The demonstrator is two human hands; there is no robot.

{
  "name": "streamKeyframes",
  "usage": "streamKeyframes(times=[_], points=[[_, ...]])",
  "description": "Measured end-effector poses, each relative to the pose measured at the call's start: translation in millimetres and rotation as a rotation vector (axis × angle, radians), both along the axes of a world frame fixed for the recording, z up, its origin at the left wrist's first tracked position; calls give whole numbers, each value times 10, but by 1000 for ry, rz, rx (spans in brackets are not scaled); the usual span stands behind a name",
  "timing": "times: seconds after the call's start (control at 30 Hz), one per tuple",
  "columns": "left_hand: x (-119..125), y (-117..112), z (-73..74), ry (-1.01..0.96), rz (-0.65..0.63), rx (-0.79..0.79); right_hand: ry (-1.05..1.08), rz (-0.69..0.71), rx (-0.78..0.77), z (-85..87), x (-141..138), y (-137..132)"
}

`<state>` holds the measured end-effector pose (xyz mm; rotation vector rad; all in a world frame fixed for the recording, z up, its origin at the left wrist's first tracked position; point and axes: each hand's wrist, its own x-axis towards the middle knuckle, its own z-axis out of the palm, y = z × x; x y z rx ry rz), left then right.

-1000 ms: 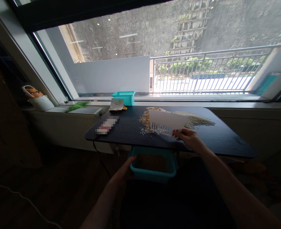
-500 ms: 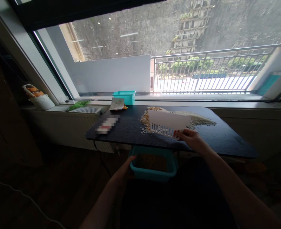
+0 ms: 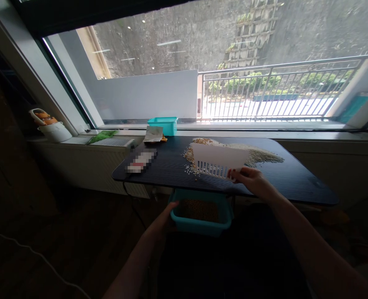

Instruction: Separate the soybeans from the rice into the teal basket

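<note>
My right hand (image 3: 249, 179) grips the lower right corner of a white slotted scraper (image 3: 219, 155), a flat panel with a row of slots along its lower edge. Behind and beside it on the dark table lies a pile of white grains (image 3: 263, 155), with yellow kernels (image 3: 189, 154) mixed in on the left. My left hand (image 3: 166, 214) is closed on the left rim of a turquoise tub (image 3: 199, 226), below the table's front edge. Yellow-brown kernels (image 3: 199, 209) cover the tub's bottom. The fingers under the rim are hidden.
Another turquoise tub (image 3: 168, 126) stands at the table's back edge, with a grey-white packet (image 3: 153, 134) before it. A blurred-out flat object (image 3: 142, 161) lies on the table's left. A green cloth (image 3: 103, 136) and a white pot (image 3: 55, 132) rest by the window.
The scraper has shifted very slightly to the left in my right hand. A loose kernel now shows below its lower left corner. My left hand and the tub stay put.
</note>
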<state>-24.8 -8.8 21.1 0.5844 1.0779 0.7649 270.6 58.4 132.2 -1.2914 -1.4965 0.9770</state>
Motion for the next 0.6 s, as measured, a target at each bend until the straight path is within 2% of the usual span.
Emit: streamKeyframes(times=[0.17,0.37,0.6], points=[[8,8,16,16,-18,-10,-14,3,-2,10,5,-19],[-7,0,2,2,-35,4,-44,57,14,-42,-147,7],[-20,19,-24,0,-43,-19,-131,101,-11,34,-147,-167]])
